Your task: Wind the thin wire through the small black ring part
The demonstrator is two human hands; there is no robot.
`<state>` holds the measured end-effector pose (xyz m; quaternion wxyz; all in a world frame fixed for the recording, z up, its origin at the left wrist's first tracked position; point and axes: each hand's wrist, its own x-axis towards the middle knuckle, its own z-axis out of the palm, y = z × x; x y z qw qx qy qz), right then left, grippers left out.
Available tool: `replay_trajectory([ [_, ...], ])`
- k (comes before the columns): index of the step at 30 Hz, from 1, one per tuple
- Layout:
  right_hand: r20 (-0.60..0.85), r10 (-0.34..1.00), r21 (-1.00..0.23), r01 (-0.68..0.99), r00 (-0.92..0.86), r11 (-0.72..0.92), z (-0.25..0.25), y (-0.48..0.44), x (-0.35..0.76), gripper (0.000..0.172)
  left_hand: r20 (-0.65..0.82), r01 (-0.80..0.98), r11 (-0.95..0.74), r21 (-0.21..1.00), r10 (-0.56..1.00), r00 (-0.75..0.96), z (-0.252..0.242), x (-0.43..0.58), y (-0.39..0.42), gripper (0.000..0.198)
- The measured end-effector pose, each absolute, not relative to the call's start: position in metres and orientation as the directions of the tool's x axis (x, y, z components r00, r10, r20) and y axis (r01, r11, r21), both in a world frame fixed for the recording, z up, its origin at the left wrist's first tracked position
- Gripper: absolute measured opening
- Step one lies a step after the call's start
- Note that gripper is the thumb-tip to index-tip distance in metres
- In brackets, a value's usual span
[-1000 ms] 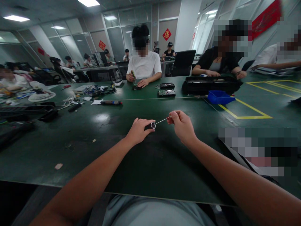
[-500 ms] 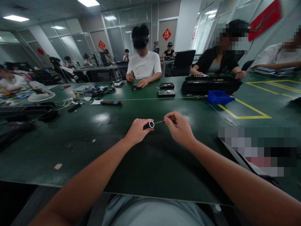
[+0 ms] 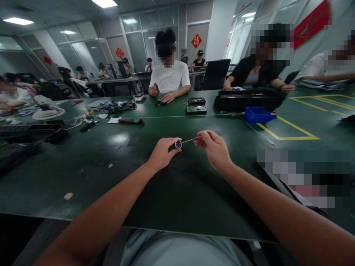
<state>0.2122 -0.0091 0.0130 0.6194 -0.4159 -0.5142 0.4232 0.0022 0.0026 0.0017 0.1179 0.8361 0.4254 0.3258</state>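
Note:
My left hand [image 3: 161, 152] is closed around a small black cylinder with a silver ring end [image 3: 178, 144], held just above the dark green table [image 3: 116, 173]. My right hand [image 3: 215, 148] pinches the handle end of a thin metal rod [image 3: 188, 140], a small tool whose tip points into the ring end of the cylinder. Both hands hover over the middle of the table, a short gap between them.
A blue bin [image 3: 259, 114] and a long black tray [image 3: 248, 99] lie far right. Circuit boards [image 3: 196, 109], a screwdriver [image 3: 131, 120] and cables [image 3: 111, 106] lie further back. Several people work across the table. Yellow tape lines [image 3: 294, 133] mark the right side.
My right hand pushed the rod toward the cylinder, then drew back slightly. Both hands rose a little up the picture. The cylinder stays in my left hand.

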Motion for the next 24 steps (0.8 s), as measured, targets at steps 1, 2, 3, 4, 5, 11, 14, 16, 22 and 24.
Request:
replay_trajectory([
  [1,0.23,0.967,-0.957,-0.157,0.11,0.245,0.011,-0.005,0.214,0.028,0.459,0.626,-0.63,0.461,0.772,0.439,0.002,0.002,0.003,0.038],
  [2,0.177,0.978,-0.963,-0.187,0.114,0.196,0.009,0.0,0.217,0.03,0.463,0.623,-0.642,0.446,0.761,0.453,0.002,0.001,0.004,0.038],
  [3,0.142,0.981,-0.968,-0.19,0.13,0.165,0.008,0.003,0.219,0.032,0.456,0.627,-0.646,0.435,0.759,0.465,0.001,0.001,0.005,0.037],
  [4,0.135,0.977,-0.973,-0.163,0.164,0.162,0.006,0.006,0.221,0.033,0.442,0.637,-0.641,0.428,0.763,0.472,0.001,0.001,0.006,0.037],
  [5,0.151,0.969,-0.977,-0.119,0.194,0.176,0.005,0.008,0.222,0.034,0.424,0.649,-0.63,0.426,0.773,0.472,0.0,0.001,0.007,0.037],
  [11,0.264,0.943,-0.964,0.023,0.204,0.265,0.007,0.001,0.22,0.031,0.367,0.68,-0.602,0.419,0.797,0.48,-0.001,0.0,0.009,0.037],
  [14,0.332,0.924,-0.943,0.045,0.187,0.33,0.009,-0.004,0.219,0.028,0.347,0.686,-0.602,0.409,0.797,0.494,-0.001,0.0,0.008,0.037],
  [16,0.38,0.911,-0.924,0.106,0.163,0.367,0.01,-0.007,0.219,0.027,0.338,0.691,-0.598,0.406,0.801,0.495,-0.001,0.001,0.008,0.037],
  [22,0.458,0.881,-0.864,0.293,0.116,0.41,0.016,-0.015,0.217,0.023,0.347,0.688,-0.602,0.404,0.797,0.494,-0.001,0.002,0.006,0.038],
  [24,0.473,0.876,-0.841,0.345,0.094,0.417,0.018,-0.017,0.216,0.023,0.343,0.692,-0.603,0.397,0.797,0.498,-0.001,0.003,0.006,0.039],
])
